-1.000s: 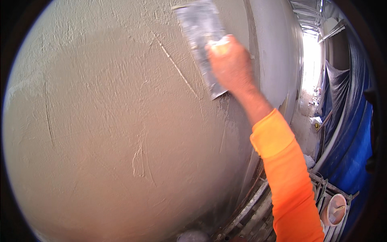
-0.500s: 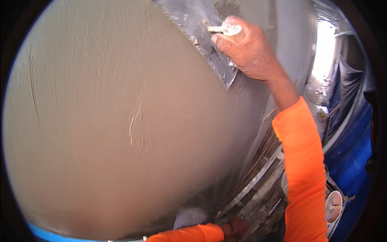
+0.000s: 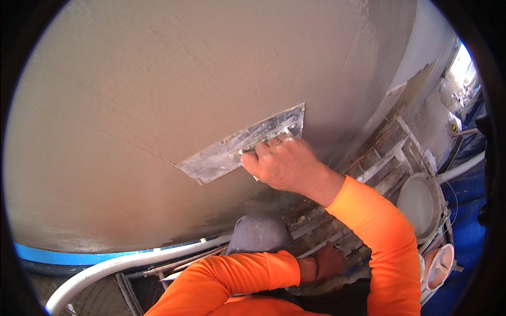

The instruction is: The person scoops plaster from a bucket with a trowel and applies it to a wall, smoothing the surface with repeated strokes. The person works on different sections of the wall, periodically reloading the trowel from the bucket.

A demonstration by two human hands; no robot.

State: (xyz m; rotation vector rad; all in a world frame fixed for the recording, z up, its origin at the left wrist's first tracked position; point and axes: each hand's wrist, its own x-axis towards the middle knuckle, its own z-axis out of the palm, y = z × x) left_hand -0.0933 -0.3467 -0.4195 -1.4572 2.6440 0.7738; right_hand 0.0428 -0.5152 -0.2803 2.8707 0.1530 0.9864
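Observation:
My right hand [image 3: 287, 162] is closed round the handle of a flat rectangular steel finishing trowel [image 3: 216, 160]. The trowel's blade lies against a large wall of wet grey-brown plaster [image 3: 132, 95], its right end tipped up. Faint ridges run across the plaster to the left of the blade. In the shade below, my left hand [image 3: 328, 260] reaches across to the right, with a dark band on its wrist. It is low over the scaffold planks, and its fingers are too dark to make out.
A dark grey-clad knee [image 3: 259, 234] is close to the wall's foot. Plaster-stained scaffold bars [image 3: 387, 160] and a white pipe [image 3: 100, 274] run around me. On the right are a round bucket [image 3: 420, 203], a smaller pinkish bucket [image 3: 438, 267] and blue sheeting [image 3: 469, 210].
My right hand has brought the trowel down from the upper right to the middle, and the blade has turned nearer to level. The view has shifted, showing more of my left arm and the scaffold.

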